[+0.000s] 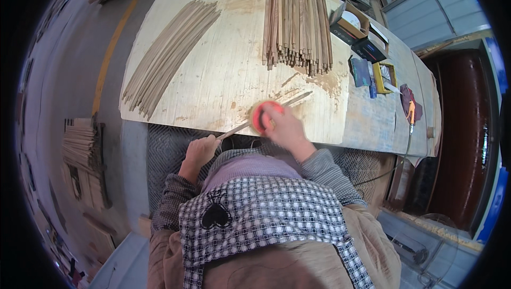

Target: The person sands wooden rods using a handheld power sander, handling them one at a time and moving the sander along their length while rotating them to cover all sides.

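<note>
My left hand (201, 150) grips the near end of a thin wooden strip (298, 99) that lies slanted across the front edge of the plywood worktop (223, 71). My right hand (285, 126) presses a round red sanding block (264, 113) onto the middle of that strip; the hand is blurred. A fan of loose strips (170, 55) lies on the left of the worktop, and a stacked bundle of strips (297, 23) lies at the back centre.
Small boxes (354, 23), a yellow-framed item (384, 76) and a dark red cloth with an orange tool (411, 105) lie on the right bench. More strips are stacked on the floor at left (82, 156). A hose (407, 145) hangs off the bench edge.
</note>
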A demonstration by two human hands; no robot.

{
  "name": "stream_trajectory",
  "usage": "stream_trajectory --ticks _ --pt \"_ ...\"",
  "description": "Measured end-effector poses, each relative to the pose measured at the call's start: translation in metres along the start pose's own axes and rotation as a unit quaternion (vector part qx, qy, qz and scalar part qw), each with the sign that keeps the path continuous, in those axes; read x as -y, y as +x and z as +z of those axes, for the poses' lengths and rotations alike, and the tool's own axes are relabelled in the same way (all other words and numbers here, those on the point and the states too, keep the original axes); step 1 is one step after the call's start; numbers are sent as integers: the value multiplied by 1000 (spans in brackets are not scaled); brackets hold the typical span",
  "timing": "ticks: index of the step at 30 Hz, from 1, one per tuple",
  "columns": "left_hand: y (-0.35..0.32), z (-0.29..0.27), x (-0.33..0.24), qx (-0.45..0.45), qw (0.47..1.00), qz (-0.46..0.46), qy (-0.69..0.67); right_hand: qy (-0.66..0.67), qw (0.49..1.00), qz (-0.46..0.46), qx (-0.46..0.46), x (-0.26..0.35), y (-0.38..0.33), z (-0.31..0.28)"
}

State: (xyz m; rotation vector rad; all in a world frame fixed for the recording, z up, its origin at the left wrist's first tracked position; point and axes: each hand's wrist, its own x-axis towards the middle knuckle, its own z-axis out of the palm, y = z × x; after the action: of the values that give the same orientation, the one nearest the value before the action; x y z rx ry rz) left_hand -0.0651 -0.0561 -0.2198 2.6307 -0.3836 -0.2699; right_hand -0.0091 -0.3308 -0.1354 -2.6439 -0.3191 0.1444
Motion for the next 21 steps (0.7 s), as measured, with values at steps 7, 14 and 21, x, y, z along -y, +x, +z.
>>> stream_trajectory --ticks 7,14,21 --pt "-2 1 4 32 999 -18 -10 -10 992 124 -1 -109 32 -23" --pt "3 7 9 71 995 -32 -60 -5 997 -32 -72 -98 8 11" --pt "2 0 5 71 994 -66 -43 18 994 109 -27 -47 17 -31"
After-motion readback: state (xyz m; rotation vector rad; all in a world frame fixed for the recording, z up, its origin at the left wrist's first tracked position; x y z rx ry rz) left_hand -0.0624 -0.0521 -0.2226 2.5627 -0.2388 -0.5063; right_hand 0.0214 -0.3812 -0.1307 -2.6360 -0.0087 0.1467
